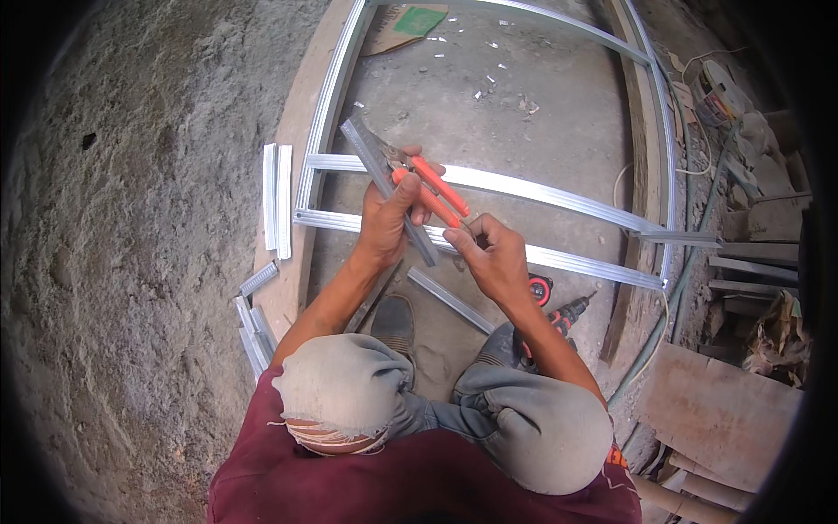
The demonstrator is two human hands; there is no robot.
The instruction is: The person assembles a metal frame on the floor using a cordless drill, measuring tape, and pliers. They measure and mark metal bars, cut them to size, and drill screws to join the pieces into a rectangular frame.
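My left hand (388, 218) is closed around a short grey metal channel (367, 144), tilted with its upper end to the left. The same hand also holds snips with two orange handles (443, 185), whose grey jaws are partly behind the channel and fingers. My right hand (496, 262) pinches at the lower ends of the handles; what lies between its fingertips is too small to make out. Below and beyond both hands lies a frame of shiny metal channels (541, 194), with two crossbars close together.
A metal strip (449, 299), a red-and-black tape measure (540, 289) and a drill (569, 316) lie by my feet. Cut channel pieces (278, 201) lie left beside a rough wall (157, 192). Timber (642, 175), a hose (716, 201) and boards (716, 410) are on the right.
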